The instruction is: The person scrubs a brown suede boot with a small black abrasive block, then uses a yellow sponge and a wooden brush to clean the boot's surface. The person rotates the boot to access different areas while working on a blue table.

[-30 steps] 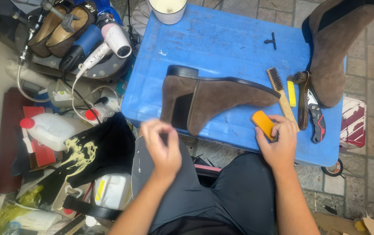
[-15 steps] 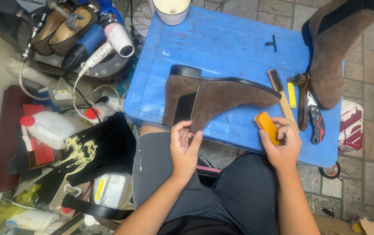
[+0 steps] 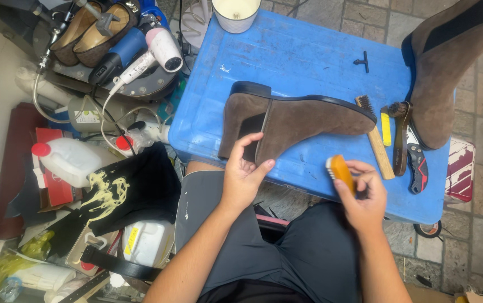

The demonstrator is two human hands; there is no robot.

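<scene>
Left hand [image 3: 245,174] pinches the ankle opening of the brown suede boot [image 3: 292,120], steadying it on its side on the blue lid [image 3: 286,50]; at 3 o'clock, right hand [image 3: 365,196] closed around the orange brush [image 3: 340,171], bristles boot-ward.

Brown suede boot [image 3: 303,120] on its side on blue lid; small orange brush [image 3: 340,171] upright.
</scene>
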